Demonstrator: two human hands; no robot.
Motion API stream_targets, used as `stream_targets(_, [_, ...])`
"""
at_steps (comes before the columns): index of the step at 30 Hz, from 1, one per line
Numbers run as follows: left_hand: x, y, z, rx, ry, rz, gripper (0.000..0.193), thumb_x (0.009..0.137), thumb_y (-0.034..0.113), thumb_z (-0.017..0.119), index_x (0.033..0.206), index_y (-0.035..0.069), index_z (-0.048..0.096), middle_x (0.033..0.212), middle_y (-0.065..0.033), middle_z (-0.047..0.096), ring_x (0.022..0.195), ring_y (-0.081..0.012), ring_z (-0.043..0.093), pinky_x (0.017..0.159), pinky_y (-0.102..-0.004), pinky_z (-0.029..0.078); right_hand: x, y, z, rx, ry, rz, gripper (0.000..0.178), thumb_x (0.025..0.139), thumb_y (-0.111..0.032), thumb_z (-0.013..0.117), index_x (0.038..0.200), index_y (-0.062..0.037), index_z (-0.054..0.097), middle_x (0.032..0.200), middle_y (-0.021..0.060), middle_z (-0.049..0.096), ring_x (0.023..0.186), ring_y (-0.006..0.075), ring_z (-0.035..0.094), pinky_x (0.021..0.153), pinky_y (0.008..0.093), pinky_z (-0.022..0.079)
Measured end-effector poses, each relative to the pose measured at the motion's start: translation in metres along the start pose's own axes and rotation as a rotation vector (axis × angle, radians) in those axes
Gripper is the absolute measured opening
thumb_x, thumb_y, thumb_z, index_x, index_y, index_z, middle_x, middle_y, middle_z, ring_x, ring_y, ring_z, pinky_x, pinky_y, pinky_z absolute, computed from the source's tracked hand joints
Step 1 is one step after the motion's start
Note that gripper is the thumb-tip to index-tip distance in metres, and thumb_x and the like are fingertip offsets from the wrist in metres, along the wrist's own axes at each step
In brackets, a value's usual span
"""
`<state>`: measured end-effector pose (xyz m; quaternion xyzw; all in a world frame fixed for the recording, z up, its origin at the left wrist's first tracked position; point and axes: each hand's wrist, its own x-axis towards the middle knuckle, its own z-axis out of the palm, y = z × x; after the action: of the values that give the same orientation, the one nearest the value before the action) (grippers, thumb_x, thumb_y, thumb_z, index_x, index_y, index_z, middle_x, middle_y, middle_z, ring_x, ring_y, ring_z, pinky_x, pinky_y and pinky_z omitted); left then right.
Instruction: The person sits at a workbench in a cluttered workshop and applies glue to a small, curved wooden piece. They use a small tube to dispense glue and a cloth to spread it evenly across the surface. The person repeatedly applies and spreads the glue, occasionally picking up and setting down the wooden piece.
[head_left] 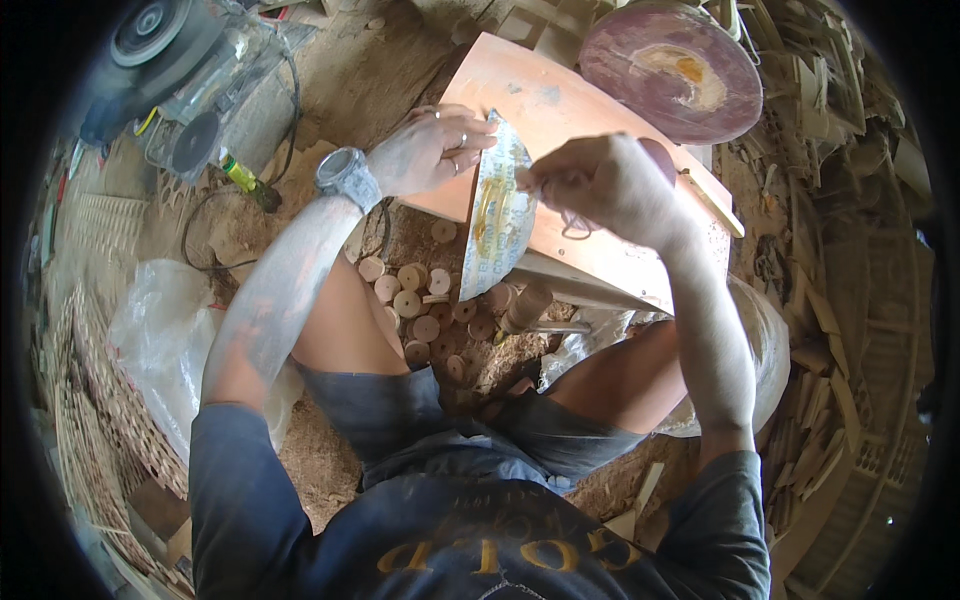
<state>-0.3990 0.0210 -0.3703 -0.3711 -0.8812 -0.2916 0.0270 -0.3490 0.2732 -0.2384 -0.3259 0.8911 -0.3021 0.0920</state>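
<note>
A half-round sheet of printed paper (503, 225), like the back of sandpaper, carries a streak of amber glue. It hangs partly past the left edge of a pale orange board (610, 130). My left hand (430, 150), with rings and a dusty wristwatch above it, grips the sheet's upper left edge; its thumb is hidden. At the sheet's right edge my right hand (610, 190) is closed, its fingers bent together and slightly blurred. A thin dark loop (577, 228) shows below those fingers; whatever they hold is mostly hidden.
A reddish-brown disc (640, 50) with an amber smear lies at the board's far right. A wooden stick (712, 203) rests on its right edge. Small wooden discs (407, 303) lie between my legs. A machine (150, 40), a brush (262, 195) and a cable are far left.
</note>
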Motion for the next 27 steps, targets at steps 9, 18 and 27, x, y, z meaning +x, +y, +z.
stream_targets(9, [0.003, -0.012, -0.005, 0.076, -0.034, 0.026, 0.031, 0.1, 0.024, 0.055, 0.128, 0.019, 0.067, 0.146, 0.0058, 0.053, 0.142, -0.025, 0.038, 0.119, -0.0432, 0.03, -0.01, -0.005, 0.094, -0.488, 0.024, 0.033, 0.021, 0.086, -0.004, 0.061, 0.104, -0.0059, 0.071, 0.095, 0.0152, 0.067, 0.091, 0.0316, 0.068, 0.085, 0.0414, 0.057])
stream_targets(18, [0.02, -0.009, -0.013, 0.216, -0.099, -0.087, 0.032, 0.101, 0.027, 0.052, 0.128, 0.021, 0.067, 0.145, 0.0084, 0.054, 0.144, -0.0219, 0.035, 0.12, -0.0468, 0.023, -0.025, -0.025, 0.061, -0.259, -0.121, 0.052, 0.027, 0.081, -0.003, 0.069, 0.108, -0.0046, 0.073, 0.105, 0.0126, 0.07, 0.086, 0.0257, 0.07, 0.078, 0.035, 0.058])
stream_targets(27, [0.037, -0.028, -0.021, -0.202, -0.06, -0.094, 0.031, 0.102, 0.016, 0.047, 0.127, 0.016, 0.066, 0.139, -0.0002, 0.059, 0.136, -0.0234, 0.046, 0.112, -0.0385, 0.039, 0.063, 0.028, 0.027, -0.3, 0.057, 0.135, 0.027, 0.085, -0.007, 0.059, 0.107, -0.0046, 0.075, 0.093, 0.0205, 0.072, 0.081, 0.0304, 0.072, 0.079, 0.0405, 0.056])
